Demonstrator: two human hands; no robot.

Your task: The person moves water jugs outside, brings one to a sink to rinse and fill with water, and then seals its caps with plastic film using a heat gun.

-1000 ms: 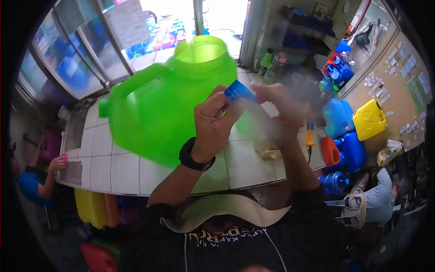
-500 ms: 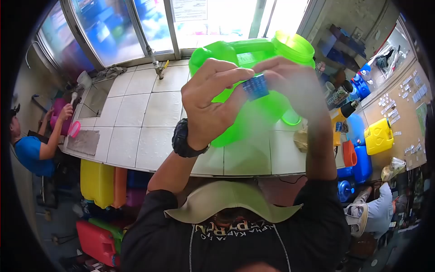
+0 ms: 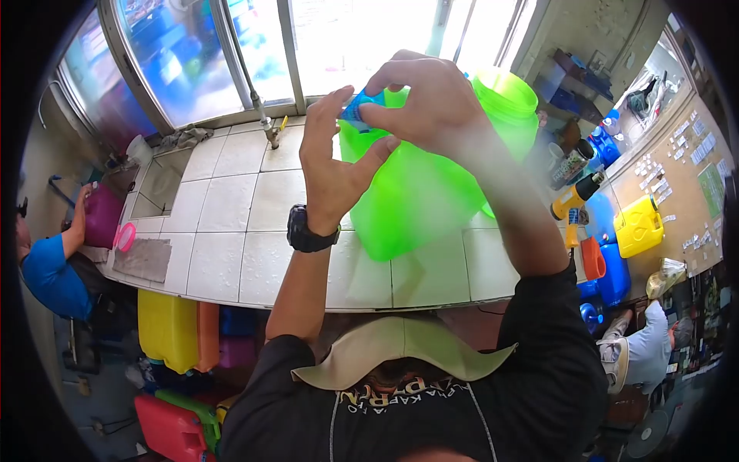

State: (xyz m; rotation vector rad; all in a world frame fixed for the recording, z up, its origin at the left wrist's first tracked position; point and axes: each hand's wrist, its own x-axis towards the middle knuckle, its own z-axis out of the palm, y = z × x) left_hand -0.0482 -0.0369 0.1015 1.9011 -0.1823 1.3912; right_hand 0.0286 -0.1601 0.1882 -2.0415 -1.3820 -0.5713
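A small blue printed label or packet (image 3: 353,109) is pinched between the thumb and fingers of my right hand (image 3: 431,100). My left hand (image 3: 327,158) is beside it, fingers raised and thumb spread apart. Its fingertips are close to the blue piece's left edge; I cannot tell whether they touch it. Behind and below both hands lies a bright green plastic container (image 3: 408,212) on the white tiled counter (image 3: 212,208). A round yellow-green opening (image 3: 512,92) shows at its back right. My hands and right forearm hide part of the container.
A tap (image 3: 269,135) rises behind the counter. At the left, a person in a blue shirt (image 3: 50,269) holds a purple container (image 3: 104,215) near a sink (image 3: 160,182). Rightward are a yellow heat gun (image 3: 571,196), a yellow jerrycan (image 3: 639,227) and another person (image 3: 647,346).
Both hands have shifted, the blue piece moving left and up with my right hand. My left fingers have opened away from it. The person at left has lowered an arm to the purple container.
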